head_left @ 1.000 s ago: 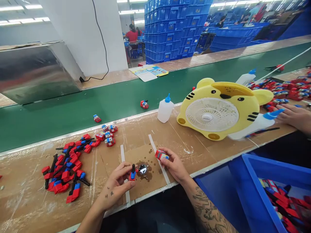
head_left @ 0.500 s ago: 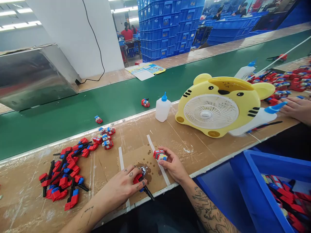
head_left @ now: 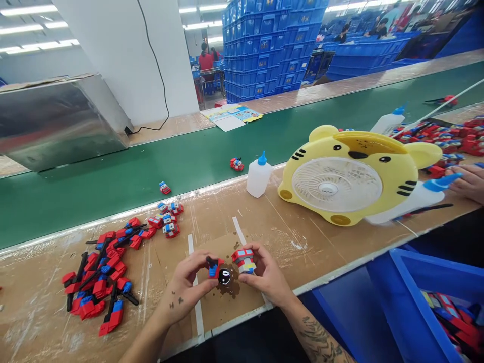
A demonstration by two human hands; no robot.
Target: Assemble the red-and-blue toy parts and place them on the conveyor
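Between thumb and fingers, my left hand point(head_left: 191, 285) grips a small red and blue toy part point(head_left: 214, 268) with a black piece on it. My right hand point(head_left: 266, 275) holds a red, white and yellow toy block point(head_left: 244, 260) by its right side. The two pieces are apart, on either side of a shiny dark round spot point(head_left: 225, 276) on the brown bench point(head_left: 283, 242). Small wet stains surround that spot. Left of my hands lies a pile of red, blue and black parts point(head_left: 100, 287), with several red and white blocks point(head_left: 171, 229) at its upper end.
A white bottle with a blue tip point(head_left: 259, 177) stands beyond my hands. A yellow animal-shaped fan point(head_left: 340, 184) is to the right. Behind runs a green belt point(head_left: 196, 156). A blue bin point(head_left: 412, 302) sits lower right; another person's hand point(head_left: 469, 181) shows at the right edge.
My left hand has lifted and turned the red and blue part, bringing it upright beside the dark spot. The block in my right hand has tilted. The whole view has shifted slightly.
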